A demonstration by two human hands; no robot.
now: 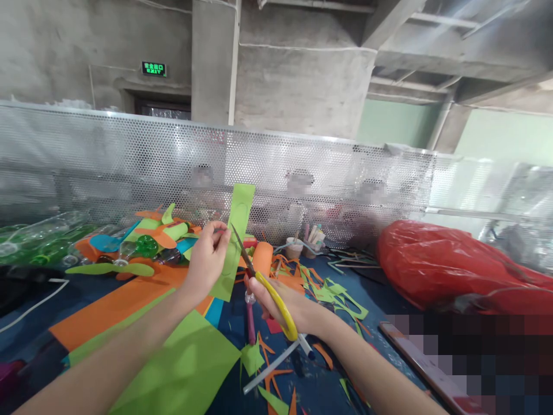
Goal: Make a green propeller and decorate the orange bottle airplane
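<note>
My left hand (208, 256) pinches the left edge of a long light-green strip (242, 210), held upright above the table. Faint oval outlines show on the strip near its top and lower down. In my right hand (280, 302) is a pair of scissors (279, 305) with yellow handles. Their blades point up and to the left and lie against the strip, close to my left fingertips. Whether the blades are parted is hard to make out. Below my left forearm lie a large green sheet (185, 363) and an orange sheet (129, 302).
Clear and green plastic bottles (52, 239) and propeller-like paper pieces (114, 268) crowd the left back. Green and orange scraps (341, 300) litter the dark blue table. A red plastic bag (449, 259) bulges at right. Behind stands a perforated metal panel (268, 161).
</note>
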